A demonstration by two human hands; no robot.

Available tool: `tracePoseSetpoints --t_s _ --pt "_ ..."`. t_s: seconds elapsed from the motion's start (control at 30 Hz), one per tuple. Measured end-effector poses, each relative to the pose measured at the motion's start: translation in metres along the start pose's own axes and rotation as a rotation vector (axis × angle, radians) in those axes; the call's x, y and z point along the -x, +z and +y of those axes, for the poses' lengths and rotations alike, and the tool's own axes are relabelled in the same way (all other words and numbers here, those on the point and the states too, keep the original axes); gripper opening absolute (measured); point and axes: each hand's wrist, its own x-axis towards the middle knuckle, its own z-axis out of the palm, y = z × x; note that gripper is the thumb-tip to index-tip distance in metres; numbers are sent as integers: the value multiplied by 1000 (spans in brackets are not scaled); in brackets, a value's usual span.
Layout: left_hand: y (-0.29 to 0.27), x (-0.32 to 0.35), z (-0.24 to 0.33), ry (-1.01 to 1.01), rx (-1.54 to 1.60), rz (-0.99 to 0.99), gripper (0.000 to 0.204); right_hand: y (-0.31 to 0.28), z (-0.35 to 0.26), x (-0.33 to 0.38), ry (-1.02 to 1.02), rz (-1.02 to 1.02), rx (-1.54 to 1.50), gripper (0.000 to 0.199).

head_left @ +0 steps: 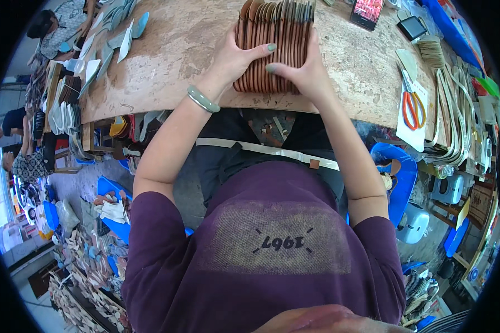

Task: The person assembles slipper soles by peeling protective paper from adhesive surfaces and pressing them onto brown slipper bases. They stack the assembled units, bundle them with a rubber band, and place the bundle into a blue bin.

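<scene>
- Head view: a stack of brown leather pieces (pixel 275 47) stands on edge at the near rim of the worn wooden table (pixel 178 50).
- The left hand (pixel 236 55) and right hand (pixel 303 72) clamp its 2 sides, fingers curled over the near end.
- Thin, flexible sheets (likely to fan out or slip); best squeezed from both flanks.
- Orange-handled scissors (pixel 412 108) lie to the right.

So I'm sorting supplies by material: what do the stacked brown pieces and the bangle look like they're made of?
Stack of brown pieces: probably leather or leatherboard, matte, with thin layered tan edges. Bangle on the left wrist: pale green, glossy, stone-like, possibly jade or glass. Both hands, left hand and right hand, clasp the stack.
</scene>
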Motion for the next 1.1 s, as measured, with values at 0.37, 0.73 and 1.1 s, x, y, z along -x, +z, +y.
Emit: tracePoseSetpoints --t_s 0.37,0.73,1.1 --pt "-5 -11 -12 -45 -51 -39 66 -11 -22 10 191 -55 -192 98" --pt "-9 -4 2 -193 164 -131 53 -7 8 8 113 113 -230 64" --pt "-14 -3 3 -276 362 -33 49 -13 -2 -1 209 29 -319 70"
